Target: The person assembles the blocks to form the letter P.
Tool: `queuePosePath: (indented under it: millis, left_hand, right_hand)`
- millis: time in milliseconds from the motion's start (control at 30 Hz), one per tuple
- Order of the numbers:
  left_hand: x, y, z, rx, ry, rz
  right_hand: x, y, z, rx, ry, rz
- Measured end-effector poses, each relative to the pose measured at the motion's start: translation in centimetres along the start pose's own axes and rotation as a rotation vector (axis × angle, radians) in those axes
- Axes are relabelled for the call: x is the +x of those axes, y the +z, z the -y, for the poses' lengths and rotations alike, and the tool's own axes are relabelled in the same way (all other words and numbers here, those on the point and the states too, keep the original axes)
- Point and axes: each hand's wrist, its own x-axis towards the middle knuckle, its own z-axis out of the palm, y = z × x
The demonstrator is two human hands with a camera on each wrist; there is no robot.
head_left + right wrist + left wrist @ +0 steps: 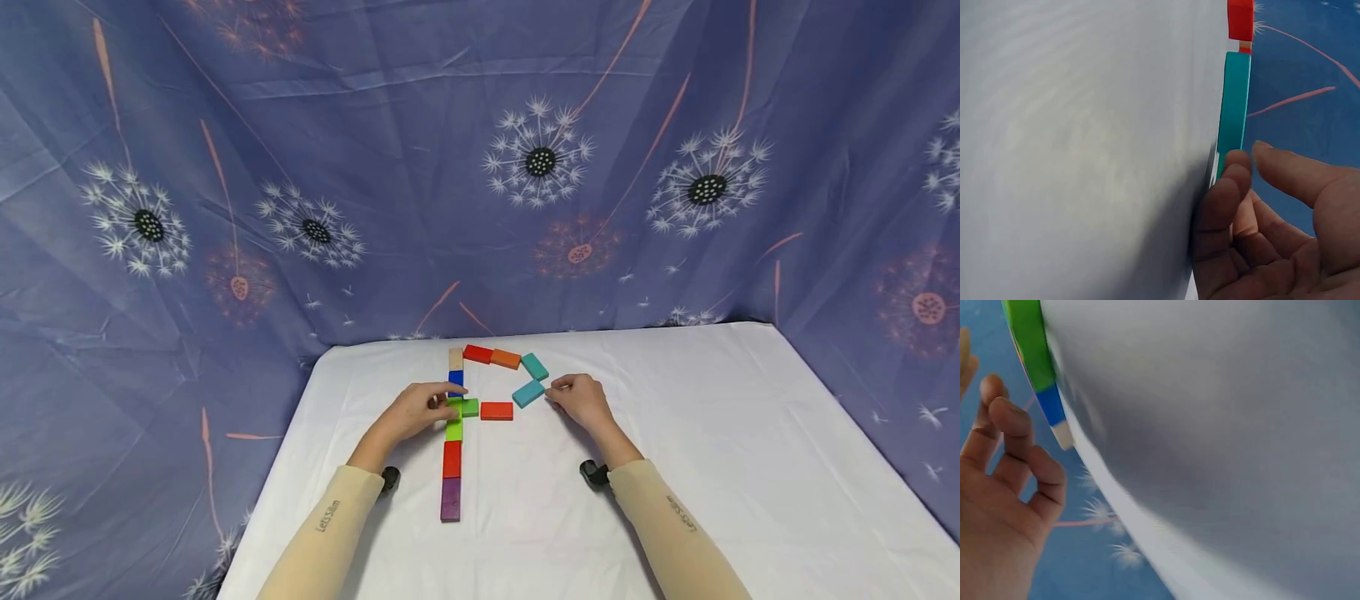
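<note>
Lower teal block lies flat on the white tablecloth, tilted, at the right end of a P-shaped layout of coloured blocks. Right hand rests on the cloth just beside its right end; fingertips at or very near the block, contact not resolvable from the head view. In the right wrist view the fingers are loosely bent against the teal edge, nothing gripped.

Left hand sits on the cloth at the stem of the P, fingers relaxed and reaching over the green blocks; it holds nothing. Short green block pokes out to the right of the fingertips.

Stem, far to near: natural wood block, blue block, green, red block, purple block. Top bar: red block, orange block, then upper teal block angled down. Middle bar: red block, lying between the short green and the lower teal.

Blue dandelion-print backdrop behind and around the table
</note>
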Motion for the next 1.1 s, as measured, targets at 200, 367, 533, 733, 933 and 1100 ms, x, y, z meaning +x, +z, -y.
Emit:
queuePosePath:
  millis: [200, 367, 533, 733, 933, 1100]
  left_hand:
    - [0.1, 0.6, -1.2, 0.224, 0.173, 0.042]
    - [0.2, 1.1, -1.3, 0.328, 0.207, 0.055]
    - [0.1, 1.1, -1.3, 0.379, 0.186, 0.08]
    - [0.3, 1.0, -1.3, 0.411, 0.196, 0.079]
    - [0.6, 0.9, -1.3, 0.427, 0.18, 0.073]
    - [0.3, 1.0, -1.1, 0.431, 0.161, 0.09]
  right_hand:
    - [0.4, 0.6, 0.0, 0.016, 0.035, -0.001]
    - [0.6, 0.9, 0.2, 0.027, 0.028, 0.001]
    - [0.7, 1.3, 0.3, 0.023, 0.027, -0.004]
    - [0.7, 1.5, 0.6, -0.009, 0.012, -0.006]
    - [0.8, 1.6, 0.8, -0.044, 0.013, -0.017]
    - [1.0, 1.8, 0.9, 0.002, 0.025, -0.031]
